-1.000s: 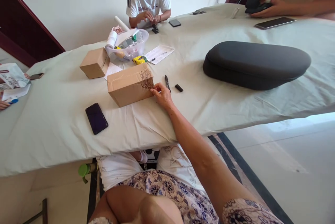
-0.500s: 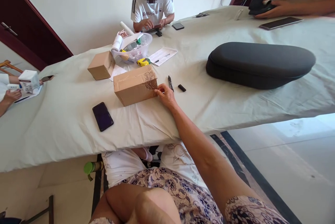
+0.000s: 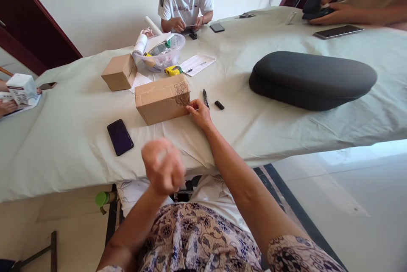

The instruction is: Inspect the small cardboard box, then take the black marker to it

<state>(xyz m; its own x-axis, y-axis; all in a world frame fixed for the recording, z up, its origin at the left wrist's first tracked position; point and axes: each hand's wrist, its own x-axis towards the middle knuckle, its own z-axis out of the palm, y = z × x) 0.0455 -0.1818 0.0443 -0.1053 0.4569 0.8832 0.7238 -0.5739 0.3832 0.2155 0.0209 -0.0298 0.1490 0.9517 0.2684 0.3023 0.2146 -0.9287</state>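
Note:
A cardboard box [image 3: 162, 100] lies on the cloth-covered table in front of me, with dark scribbled loops at its right end. My right hand [image 3: 199, 113] has its thumb and fingers closed at the box's lower right edge. Motion smears my left hand [image 3: 163, 166], which is raised over the table's near edge; its fingers look curled, but whether anything is in them does not show. Just beyond my right hand lie a black marker [image 3: 206, 98], uncapped, and its separate cap [image 3: 219, 105]. To the box's left is a dark phone [image 3: 120, 137].
Behind stand a second cardboard box [image 3: 119, 72], a filled plastic basin [image 3: 173, 55], a yellow tape measure [image 3: 173, 70] and a paper sheet [image 3: 199, 64]. A long black case [image 3: 313, 79] lies to the right. Other people sit across the table [image 3: 63, 136] and at both sides.
My left hand has risen from my lap to above the table's near edge. My right hand stays at the box's right end. The view has shifted slightly.

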